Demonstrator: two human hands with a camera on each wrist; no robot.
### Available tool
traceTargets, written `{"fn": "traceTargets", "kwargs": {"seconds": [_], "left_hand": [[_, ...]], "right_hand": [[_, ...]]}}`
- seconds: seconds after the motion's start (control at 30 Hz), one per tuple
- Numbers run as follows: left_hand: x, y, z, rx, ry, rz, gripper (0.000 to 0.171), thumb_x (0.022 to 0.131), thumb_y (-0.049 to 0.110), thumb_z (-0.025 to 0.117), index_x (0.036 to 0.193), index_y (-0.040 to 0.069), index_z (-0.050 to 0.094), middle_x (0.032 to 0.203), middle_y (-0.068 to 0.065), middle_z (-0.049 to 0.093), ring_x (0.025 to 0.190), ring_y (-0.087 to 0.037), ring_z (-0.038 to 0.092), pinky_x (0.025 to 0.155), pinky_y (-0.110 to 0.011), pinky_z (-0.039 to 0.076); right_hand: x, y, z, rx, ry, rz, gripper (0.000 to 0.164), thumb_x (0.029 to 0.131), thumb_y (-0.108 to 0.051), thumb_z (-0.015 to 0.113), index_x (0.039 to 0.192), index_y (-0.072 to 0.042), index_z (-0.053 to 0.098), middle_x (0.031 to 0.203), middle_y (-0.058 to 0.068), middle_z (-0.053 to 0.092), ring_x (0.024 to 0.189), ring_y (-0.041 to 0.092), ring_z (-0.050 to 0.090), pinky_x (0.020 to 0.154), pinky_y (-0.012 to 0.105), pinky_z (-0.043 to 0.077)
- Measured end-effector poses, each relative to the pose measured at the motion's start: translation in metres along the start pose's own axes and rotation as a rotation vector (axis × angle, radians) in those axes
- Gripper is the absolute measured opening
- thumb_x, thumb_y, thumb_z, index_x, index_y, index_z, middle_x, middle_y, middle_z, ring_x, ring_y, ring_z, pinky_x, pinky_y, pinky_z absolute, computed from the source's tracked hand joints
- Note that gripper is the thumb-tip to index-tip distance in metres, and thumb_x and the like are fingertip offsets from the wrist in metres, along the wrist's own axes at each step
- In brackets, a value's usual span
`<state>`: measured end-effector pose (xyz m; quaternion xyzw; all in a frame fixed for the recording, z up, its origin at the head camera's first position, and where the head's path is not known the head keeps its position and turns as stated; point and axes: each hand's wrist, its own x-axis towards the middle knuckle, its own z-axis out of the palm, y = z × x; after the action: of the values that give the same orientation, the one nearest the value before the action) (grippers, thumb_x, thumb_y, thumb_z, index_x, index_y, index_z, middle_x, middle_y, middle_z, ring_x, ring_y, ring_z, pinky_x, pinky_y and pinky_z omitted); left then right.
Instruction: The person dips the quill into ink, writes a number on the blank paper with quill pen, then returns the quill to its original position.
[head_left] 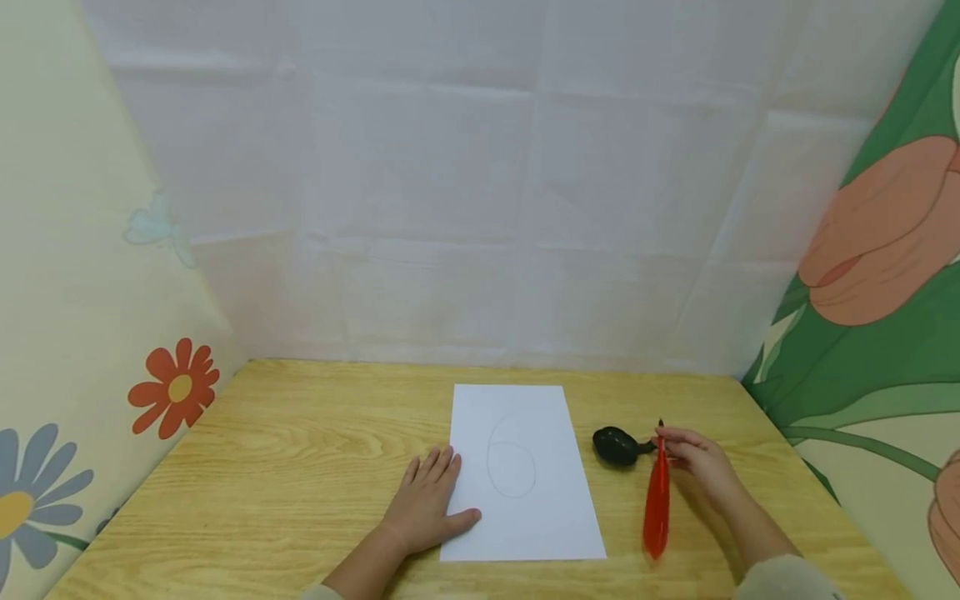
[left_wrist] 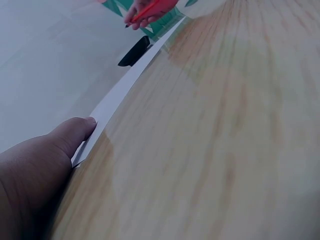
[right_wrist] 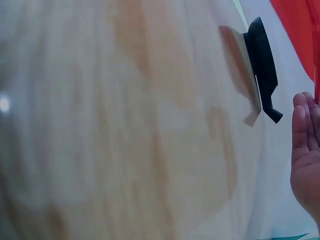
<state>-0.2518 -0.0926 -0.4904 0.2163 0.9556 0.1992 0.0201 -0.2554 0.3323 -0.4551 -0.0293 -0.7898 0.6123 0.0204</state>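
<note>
My left hand (head_left: 426,508) rests flat at the left edge of a white sheet of paper (head_left: 577,525), fingers spread and thumb lying on the sheet. A thin, faint curved line shaped like a 6 is on the paper. To the right of the sheet, my right hand (head_left: 701,462) pinches a red feather pen (head_left: 657,504) near its black tip. The tip points away from me and the feather hangs toward me. Just left of these fingers lies a black rounded holder (head_left: 617,447) with a short bent neck; its flat underside shows in the right wrist view.
The wood-grain table (head_left: 322,450) carries the sheet and the holder. A creased white cloth (head_left: 420,208) hangs behind the table. Panels printed with flowers flank it: a red flower (head_left: 180,388) at left and a large pink tulip (head_left: 885,233) at right.
</note>
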Motion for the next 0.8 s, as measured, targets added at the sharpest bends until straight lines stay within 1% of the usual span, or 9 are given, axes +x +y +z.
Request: {"fn": "traceTargets", "kwargs": {"seconds": [0.1, 0.17, 0.2, 0.4, 0.47, 0.53, 0.63, 0.73, 0.8], "left_hand": [[0.0005, -0.0003, 0.0007, 0.003, -0.003, -0.005, 0.093, 0.086, 0.063, 0.058, 0.151, 0.0, 0.034, 0.16, -0.019, 0.027, 0.151, -0.039, 0.017, 0.121, -0.06, 0.008], [0.0008, -0.0007, 0.001, 0.007, -0.002, -0.001, 0.094, 0.086, 0.064, 0.058, 0.15, 0.0, 0.034, 0.16, -0.02, 0.027, 0.15, -0.039, 0.018, 0.121, -0.06, 0.009], [0.0008, -0.0007, 0.0012, 0.006, -0.003, -0.004, 0.093, 0.086, 0.064, 0.057, 0.151, 0.0, 0.034, 0.16, -0.019, 0.027, 0.151, -0.039, 0.018, 0.121, -0.06, 0.009], [0.0004, -0.0004, 0.0008, 0.008, -0.01, -0.006, 0.094, 0.086, 0.066, 0.056, 0.15, 0.0, 0.035, 0.16, -0.019, 0.028, 0.15, -0.039, 0.019, 0.121, -0.06, 0.011], [0.0001, 0.0001, 0.0003, 0.009, -0.011, -0.005, 0.094, 0.086, 0.066, 0.056, 0.15, 0.0, 0.035, 0.16, -0.02, 0.028, 0.15, -0.039, 0.019, 0.121, -0.06, 0.011], [-0.0002, 0.0002, 0.0002, 0.01, -0.012, -0.004, 0.094, 0.087, 0.066, 0.056, 0.15, 0.0, 0.035, 0.16, -0.02, 0.028, 0.15, -0.039, 0.02, 0.12, -0.06, 0.011], [-0.0002, 0.0, 0.0002, 0.012, -0.012, -0.003, 0.094, 0.087, 0.066, 0.055, 0.15, 0.0, 0.034, 0.16, -0.02, 0.028, 0.15, -0.039, 0.02, 0.12, -0.06, 0.011], [0.0002, -0.0008, 0.0007, 0.008, -0.006, 0.0, 0.094, 0.086, 0.065, 0.057, 0.15, -0.001, 0.035, 0.159, -0.02, 0.028, 0.15, -0.04, 0.02, 0.12, -0.061, 0.011], [0.0003, -0.0011, 0.0013, 0.007, -0.004, -0.003, 0.094, 0.086, 0.065, 0.056, 0.15, 0.0, 0.035, 0.159, -0.02, 0.028, 0.15, -0.04, 0.019, 0.12, -0.06, 0.01]], "right_hand": [[-0.0008, -0.0008, 0.0004, 0.017, 0.004, -0.004, 0.027, 0.101, -0.015, 0.053, 0.122, -0.007, 0.067, 0.092, -0.025, 0.069, 0.086, -0.002, 0.065, 0.078, 0.018, 0.054], [-0.0015, -0.001, 0.0013, 0.005, 0.007, -0.005, 0.024, 0.099, -0.018, 0.058, 0.119, -0.011, 0.069, 0.092, -0.025, 0.069, 0.087, -0.003, 0.065, 0.078, 0.018, 0.054], [-0.0017, -0.0009, 0.0019, -0.006, 0.008, -0.005, 0.024, 0.098, -0.019, 0.059, 0.118, -0.011, 0.068, 0.092, -0.026, 0.069, 0.088, -0.004, 0.065, 0.078, 0.018, 0.054], [-0.0023, -0.0001, 0.0054, -0.045, 0.02, 0.012, 0.039, 0.095, -0.016, 0.064, 0.127, 0.006, 0.06, 0.094, -0.025, 0.068, 0.087, -0.005, 0.065, 0.078, 0.018, 0.055], [-0.0025, 0.0003, 0.0059, -0.045, 0.02, 0.018, 0.041, 0.095, -0.016, 0.063, 0.129, 0.008, 0.058, 0.094, -0.024, 0.068, 0.087, -0.004, 0.064, 0.078, 0.018, 0.054], [-0.0022, 0.0015, 0.0062, -0.04, 0.015, 0.018, 0.038, 0.096, -0.015, 0.063, 0.128, 0.005, 0.06, 0.094, -0.024, 0.069, 0.087, -0.006, 0.064, 0.077, 0.017, 0.054], [-0.0015, 0.0043, 0.0068, 0.047, -0.013, 0.027, 0.028, 0.095, -0.01, 0.062, 0.122, -0.006, 0.067, 0.094, -0.022, 0.071, 0.088, -0.007, 0.064, 0.077, 0.014, 0.052], [-0.0011, 0.0071, 0.0085, 0.165, -0.032, 0.047, 0.024, 0.094, -0.005, 0.061, 0.114, -0.016, 0.069, 0.091, -0.017, 0.073, 0.085, -0.004, 0.066, 0.073, 0.014, 0.053], [-0.0014, 0.0081, 0.0097, 0.203, -0.033, 0.061, 0.026, 0.093, -0.003, 0.061, 0.115, -0.016, 0.067, 0.09, -0.013, 0.074, 0.081, -0.001, 0.066, 0.07, 0.016, 0.054]]}}
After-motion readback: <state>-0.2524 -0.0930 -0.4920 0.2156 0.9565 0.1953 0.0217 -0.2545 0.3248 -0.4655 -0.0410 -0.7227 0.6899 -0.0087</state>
